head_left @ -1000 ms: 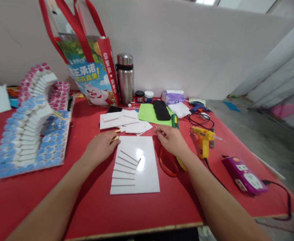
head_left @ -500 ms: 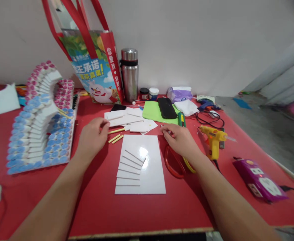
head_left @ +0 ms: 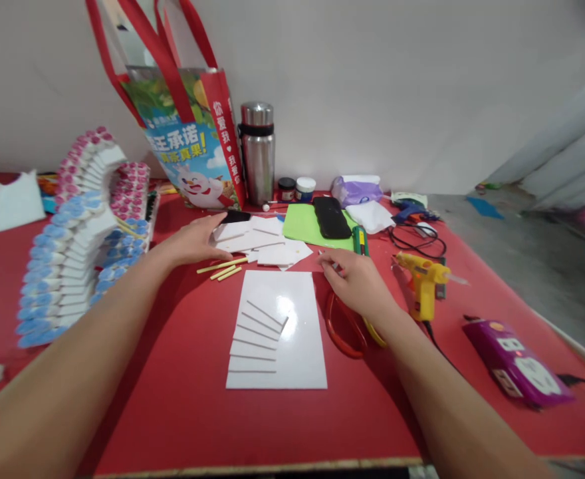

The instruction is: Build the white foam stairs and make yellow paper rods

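Observation:
My left hand (head_left: pixel 197 241) reaches to the left end of a pile of white board pieces (head_left: pixel 267 241), thumb and fingers apart. Just below its thumb lie several thin yellow sticks (head_left: pixel 223 267). A white board (head_left: pixel 300 346) rests flat before me, with several thin strips (head_left: pixel 255 342) fanned out on its left half. My right hand (head_left: pixel 352 276) is above the board's upper right corner, fingers curled together in a pinch. A small pale tip shows at those fingers, too small to name. Red and yellow looped handles (head_left: pixel 340 332) lie partly under the right hand and wrist.
A yellow glue gun (head_left: pixel 425 286) and purple power strip (head_left: pixel 516 362) with cords are on the right. Behind stand a steel flask (head_left: pixel 258 156), printed bag (head_left: pixel 193 146) and black phone (head_left: pixel 332 218) on green sheets. A blue-and-pink decorated model (head_left: pixel 73 253) stands left.
My left hand has moved away from me and left, its fingers opening beside the white pile. One more yellow stick shows by it. The right hand has barely moved.

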`<state>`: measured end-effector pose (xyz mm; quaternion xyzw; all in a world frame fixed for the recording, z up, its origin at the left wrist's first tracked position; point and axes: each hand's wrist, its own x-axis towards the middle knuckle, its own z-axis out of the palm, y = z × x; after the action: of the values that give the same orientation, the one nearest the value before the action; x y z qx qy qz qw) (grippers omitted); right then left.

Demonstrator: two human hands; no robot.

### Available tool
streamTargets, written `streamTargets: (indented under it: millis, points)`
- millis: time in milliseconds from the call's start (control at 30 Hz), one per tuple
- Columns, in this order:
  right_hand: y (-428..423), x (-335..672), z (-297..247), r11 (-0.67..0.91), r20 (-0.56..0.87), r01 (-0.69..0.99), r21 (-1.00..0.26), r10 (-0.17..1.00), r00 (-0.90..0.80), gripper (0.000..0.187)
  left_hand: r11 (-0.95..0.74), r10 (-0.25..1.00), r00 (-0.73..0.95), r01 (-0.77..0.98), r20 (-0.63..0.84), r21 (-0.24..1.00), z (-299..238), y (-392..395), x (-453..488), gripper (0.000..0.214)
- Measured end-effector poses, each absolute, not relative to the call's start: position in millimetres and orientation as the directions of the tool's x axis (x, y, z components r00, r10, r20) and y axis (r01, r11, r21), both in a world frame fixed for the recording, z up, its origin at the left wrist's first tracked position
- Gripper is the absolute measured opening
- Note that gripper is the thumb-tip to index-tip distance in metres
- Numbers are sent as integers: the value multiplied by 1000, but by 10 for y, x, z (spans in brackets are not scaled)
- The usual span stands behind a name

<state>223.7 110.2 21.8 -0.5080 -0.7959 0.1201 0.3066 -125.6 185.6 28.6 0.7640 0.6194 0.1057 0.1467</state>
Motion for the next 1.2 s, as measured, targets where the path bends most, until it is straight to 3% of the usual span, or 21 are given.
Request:
streamTargets:
  millis: [167, 567, 900, 1200]
  points:
    - [1074, 2220, 244, 436, 340, 735, -520, 894, -290, 20, -221, 970, 243, 896, -11, 386, 214, 1834, -1273, 106]
    - [1061, 2216, 272, 417, 330, 745, -520, 903, -276, 21, -199, 978, 210, 903, 13, 382, 441, 1747, -1379, 108]
    - [1137, 2372, 310, 281, 397, 830, -483, 914, -78, 22, -392, 910, 413, 830, 36, 397, 489, 2119, -667, 103]
    - [1139, 2425, 340, 271, 441, 830, -487, 897, -34, 20, -481, 855, 518, 781, 18, 399, 319, 2402, -252, 105]
